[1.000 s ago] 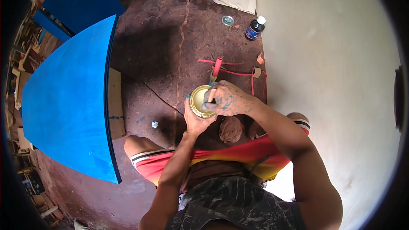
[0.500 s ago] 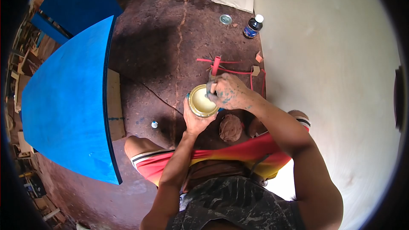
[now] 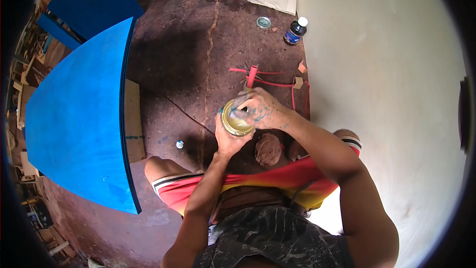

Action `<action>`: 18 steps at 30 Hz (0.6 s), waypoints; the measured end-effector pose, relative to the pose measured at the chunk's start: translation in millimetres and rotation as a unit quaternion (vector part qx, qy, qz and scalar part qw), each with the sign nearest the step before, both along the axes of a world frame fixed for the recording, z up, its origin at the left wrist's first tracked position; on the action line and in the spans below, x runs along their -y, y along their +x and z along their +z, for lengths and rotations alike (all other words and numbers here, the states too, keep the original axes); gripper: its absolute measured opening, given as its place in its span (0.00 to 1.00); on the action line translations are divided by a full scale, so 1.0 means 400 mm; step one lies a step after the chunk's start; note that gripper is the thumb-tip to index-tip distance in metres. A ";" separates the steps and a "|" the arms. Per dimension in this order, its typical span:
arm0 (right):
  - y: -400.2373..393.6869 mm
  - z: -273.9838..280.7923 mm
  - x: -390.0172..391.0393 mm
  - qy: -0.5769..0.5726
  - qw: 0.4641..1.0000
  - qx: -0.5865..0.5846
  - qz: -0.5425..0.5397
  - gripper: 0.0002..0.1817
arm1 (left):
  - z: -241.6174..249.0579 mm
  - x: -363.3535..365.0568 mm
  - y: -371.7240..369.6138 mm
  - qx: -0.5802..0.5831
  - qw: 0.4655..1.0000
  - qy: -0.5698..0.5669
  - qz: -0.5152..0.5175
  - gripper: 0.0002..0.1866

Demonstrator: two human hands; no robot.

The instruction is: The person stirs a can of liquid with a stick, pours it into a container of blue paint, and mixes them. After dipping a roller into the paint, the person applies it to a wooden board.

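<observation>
The person's left hand has its fingers wrapped round the side of an open can, between the knees, probably to keep it steady. The right hand is over the rim with fingers bunched; can't tell what they're gripping, too blurry. Having the can that close likely makes it easy to see into. The bottle and lid sit on the floor further out, maybe to leave elbow room.
</observation>
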State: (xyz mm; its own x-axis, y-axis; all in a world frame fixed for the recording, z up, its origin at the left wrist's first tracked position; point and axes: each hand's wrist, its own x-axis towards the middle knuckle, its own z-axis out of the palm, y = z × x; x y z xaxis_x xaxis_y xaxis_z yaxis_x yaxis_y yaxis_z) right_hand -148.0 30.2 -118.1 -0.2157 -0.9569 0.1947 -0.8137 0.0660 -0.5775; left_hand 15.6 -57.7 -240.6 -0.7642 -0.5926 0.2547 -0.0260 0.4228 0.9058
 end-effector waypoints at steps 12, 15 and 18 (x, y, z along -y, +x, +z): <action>0.000 0.033 0.001 0.080 0.996 0.005 -0.033 0.11 | 0.001 0.007 -0.004 0.019 1.000 -0.014 -0.002 0.67; 0.015 0.093 -0.003 0.206 0.976 -0.063 -0.027 0.10 | -0.006 0.000 0.004 0.012 1.000 -0.014 0.011 0.66; 0.022 0.070 -0.003 0.212 0.976 -0.013 0.041 0.08 | -0.014 0.006 0.005 -0.017 1.000 -0.003 -0.001 0.64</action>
